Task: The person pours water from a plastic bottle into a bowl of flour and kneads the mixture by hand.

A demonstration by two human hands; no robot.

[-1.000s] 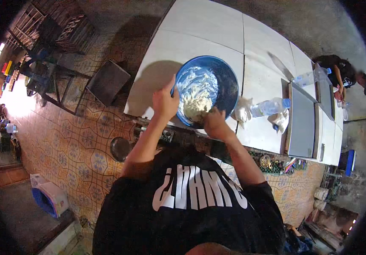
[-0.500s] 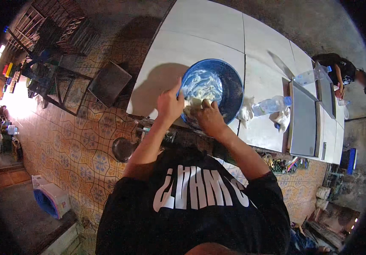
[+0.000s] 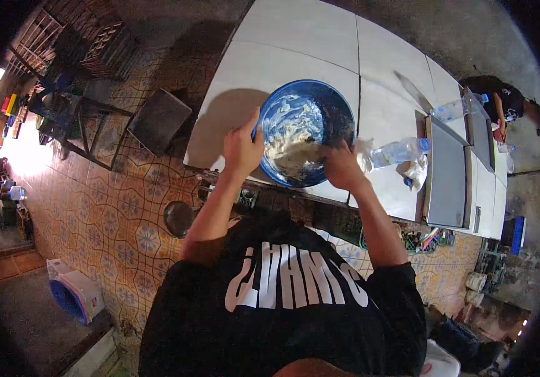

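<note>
A round blue plastic basin (image 3: 338, 95) sits at the front edge of a white-topped table. Pale, sticky dough (image 3: 292, 151) lies in its near part, and whitish smears coat the inner wall. At the basin's left rim, my left hand (image 3: 243, 151) is closed on the edge, its thumb pointing up along it. My right hand (image 3: 343, 168) is at the near right rim with fingers curled over the edge; the fingertips inside are partly hidden. A clear plastic bottle (image 3: 399, 152) lies just right of that hand, between a crumpled white bag (image 3: 364, 154) and another whitish bag (image 3: 414, 171).
The white table (image 3: 295, 31) runs off to the right, with a grey panel (image 3: 451, 173) set in it. Another bottle (image 3: 449, 112) lies farther along. A person (image 3: 502, 103) is beyond the right end. A dark square stool (image 3: 159, 121) stands left on the patterned floor.
My right hand has come out of the dough toward the basin's right rim, its fingers now at the edge. The basin and my left hand have shifted slightly left and away.
</note>
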